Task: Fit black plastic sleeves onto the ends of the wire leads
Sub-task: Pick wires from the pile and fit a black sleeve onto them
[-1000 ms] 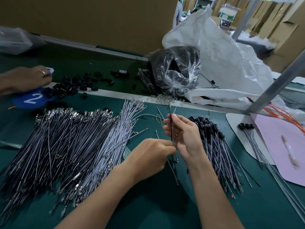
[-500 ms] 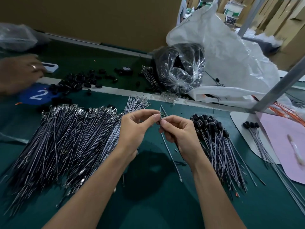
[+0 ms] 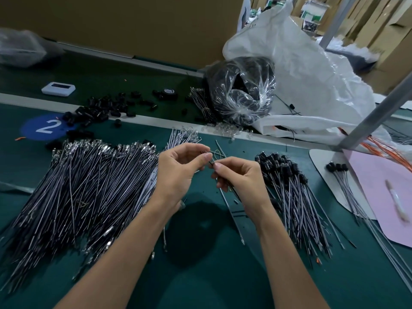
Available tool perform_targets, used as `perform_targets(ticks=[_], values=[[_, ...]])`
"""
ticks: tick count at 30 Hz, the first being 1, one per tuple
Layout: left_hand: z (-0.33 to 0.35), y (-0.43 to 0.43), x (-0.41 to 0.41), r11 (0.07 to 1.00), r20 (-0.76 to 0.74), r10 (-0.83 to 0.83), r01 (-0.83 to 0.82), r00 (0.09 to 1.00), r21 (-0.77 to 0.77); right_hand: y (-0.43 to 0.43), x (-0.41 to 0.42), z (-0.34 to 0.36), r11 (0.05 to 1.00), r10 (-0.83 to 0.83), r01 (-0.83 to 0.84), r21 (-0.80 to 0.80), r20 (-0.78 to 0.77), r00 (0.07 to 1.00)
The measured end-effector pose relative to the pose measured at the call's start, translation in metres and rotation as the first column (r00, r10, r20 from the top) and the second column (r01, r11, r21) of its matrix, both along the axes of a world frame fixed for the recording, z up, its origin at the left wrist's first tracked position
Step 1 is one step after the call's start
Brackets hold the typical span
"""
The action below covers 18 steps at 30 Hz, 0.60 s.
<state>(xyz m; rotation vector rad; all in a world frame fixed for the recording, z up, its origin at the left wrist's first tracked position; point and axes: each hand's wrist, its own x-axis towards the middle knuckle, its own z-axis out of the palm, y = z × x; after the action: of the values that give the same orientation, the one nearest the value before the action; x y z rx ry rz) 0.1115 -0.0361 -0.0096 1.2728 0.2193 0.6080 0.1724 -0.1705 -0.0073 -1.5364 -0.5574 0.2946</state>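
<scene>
Left hand (image 3: pixel 178 172) and right hand (image 3: pixel 243 177) meet at frame centre, above the green desk (image 3: pixel 200 275). Both are on one thin grey wire lead (image 3: pixel 233 219)
- right fingers (image 3: pixel 217 167): thumb and index pinch the lead near its top end, the rest curled round it; the lead trails down to the desk below the hand
- left fingers (image 3: pixel 207 156): thumb and index pressed together at the lead's tip, touching the right fingertips. Can't tell if a sleeve sits between them, too small

Stock:
- big fan of bare grey wire leads with metal tips (image 3: pixel 78 192), left half of frame
- bundle of leads with black plastic sleeves fitted (image 3: pixel 292 197), just right of the right hand
- loose black plastic sleeves (image 3: pixel 100 108) scattered upper left

Only readable marking is a white "2" on the round blue sticker (image 3: pixel 48 127) at the left edge, next to the loose sleeves. The black tape roll (image 3: pixel 168 93) has a label, illegible

Also: clear bag of black parts (image 3: pixel 240 90) top centre against a white plastic sack (image 3: pixel 312 74), and a pink sheet (image 3: pixel 383 197) at the right edge
</scene>
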Motion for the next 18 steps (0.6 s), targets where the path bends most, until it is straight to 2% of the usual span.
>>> perform_targets(ticks=[7, 11, 15, 18], values=[[-0.009, 0.001, 0.004, 0.971, -0.012, 0.139, -0.134, 0.99, 0.197, 0.005, -0.003, -0.004, 0.971, -0.192, 0.223, -0.087, 0.275, 0.942], [-0.008, -0.001, 0.004, 0.969, -0.04, 0.143, -0.132, 0.989, 0.209, 0.006, -0.003, -0.009, 0.941, -0.248, 0.317, -0.115, 0.4, 0.882], [-0.007, 0.007, 0.008, 0.935, -0.096, 0.223, -0.185, 0.97, 0.304, 0.004, 0.001, -0.015, 0.884, -0.388, 0.462, -0.064, 0.45, 0.804], [0.0, 0.022, 0.022, 0.85, -0.208, 0.329, -0.193, 0.921, 0.49, -0.001, 0.005, -0.018, 0.825, -0.496, 0.564, -0.02, 0.453, 0.741]])
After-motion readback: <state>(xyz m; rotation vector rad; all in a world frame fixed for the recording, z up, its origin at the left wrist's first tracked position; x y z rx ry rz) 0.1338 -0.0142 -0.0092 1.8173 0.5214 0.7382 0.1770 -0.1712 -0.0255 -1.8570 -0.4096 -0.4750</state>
